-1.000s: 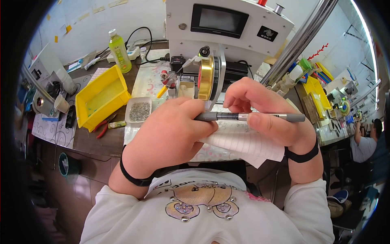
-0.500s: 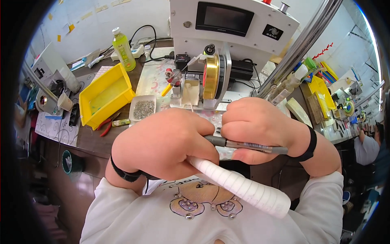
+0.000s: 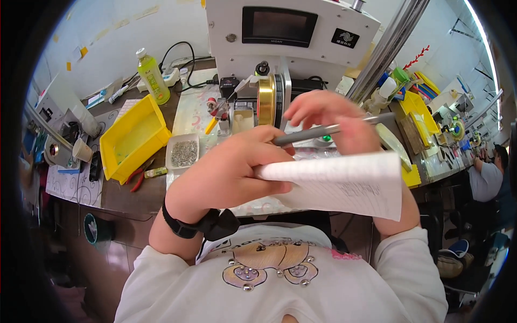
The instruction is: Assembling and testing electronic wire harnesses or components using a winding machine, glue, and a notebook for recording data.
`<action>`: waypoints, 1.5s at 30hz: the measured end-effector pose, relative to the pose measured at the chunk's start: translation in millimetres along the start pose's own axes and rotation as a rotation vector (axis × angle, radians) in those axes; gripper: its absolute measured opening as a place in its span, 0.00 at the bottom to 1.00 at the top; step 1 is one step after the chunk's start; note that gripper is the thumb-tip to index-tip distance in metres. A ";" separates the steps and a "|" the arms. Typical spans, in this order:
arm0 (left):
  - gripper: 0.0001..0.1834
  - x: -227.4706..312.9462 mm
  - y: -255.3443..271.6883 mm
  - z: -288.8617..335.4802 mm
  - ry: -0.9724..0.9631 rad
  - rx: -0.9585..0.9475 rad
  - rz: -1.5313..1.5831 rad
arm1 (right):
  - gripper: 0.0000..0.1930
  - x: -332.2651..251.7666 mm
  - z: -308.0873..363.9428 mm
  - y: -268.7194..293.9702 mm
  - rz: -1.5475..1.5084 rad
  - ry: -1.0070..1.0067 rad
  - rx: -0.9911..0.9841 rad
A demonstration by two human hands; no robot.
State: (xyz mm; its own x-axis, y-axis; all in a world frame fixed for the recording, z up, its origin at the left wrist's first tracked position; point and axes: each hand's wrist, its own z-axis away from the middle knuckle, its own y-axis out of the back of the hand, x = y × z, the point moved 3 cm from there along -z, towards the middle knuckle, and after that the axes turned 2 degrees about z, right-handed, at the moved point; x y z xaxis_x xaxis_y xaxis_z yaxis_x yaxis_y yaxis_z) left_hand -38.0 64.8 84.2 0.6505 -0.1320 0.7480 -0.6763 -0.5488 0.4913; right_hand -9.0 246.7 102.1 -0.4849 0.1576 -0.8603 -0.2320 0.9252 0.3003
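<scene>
My left hand (image 3: 237, 164) is closed on a white roll of paper (image 3: 339, 185), which opens into a flap to the right. Fine dark marks and lines run over the paper. A slim grey pen (image 3: 315, 132) has its left end against the fingers of that same hand and slants up to the right. My right hand (image 3: 342, 119) is raised at the pen's right part, its fingers bent and smeared by motion. Whether it grips the pen cannot be made out. The paper hides part of my right forearm.
Behind my hands stands a white machine with a dark screen (image 3: 279, 26) and a gold spool (image 3: 266, 100). To the left are a yellow bin (image 3: 134, 141), a dish of small metal parts (image 3: 183, 153), red pliers (image 3: 138, 180) and a green-yellow bottle (image 3: 153, 78). Another person (image 3: 484, 175) sits far right.
The tapered paper roll has turned upward and loosened into a flap showing marks. My right hand has moved up, and its fingers have loosened around the pen. The view has shifted slightly.
</scene>
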 end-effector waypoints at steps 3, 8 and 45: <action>0.15 -18.0 2.7 8.0 0.336 0.196 0.466 | 0.20 4.3 46.5 57.8 -0.294 0.121 0.396; 0.20 -40.5 -10.3 3.0 0.355 0.383 0.867 | 0.17 15.8 94.2 51.5 -0.551 -0.103 0.303; 0.21 -85.9 71.8 79.9 0.250 0.769 0.483 | 0.07 154.3 265.0 304.4 -0.284 -1.064 0.966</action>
State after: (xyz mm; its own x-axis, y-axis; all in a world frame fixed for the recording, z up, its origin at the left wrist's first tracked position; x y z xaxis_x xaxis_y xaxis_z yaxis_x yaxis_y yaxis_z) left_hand -114.9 -29.2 19.6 0.2057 -0.3556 0.9117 -0.3812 -0.8872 -0.2600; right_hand 69.0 644.2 -48.4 0.4165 -0.2870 -0.8626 0.6393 0.7671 0.0535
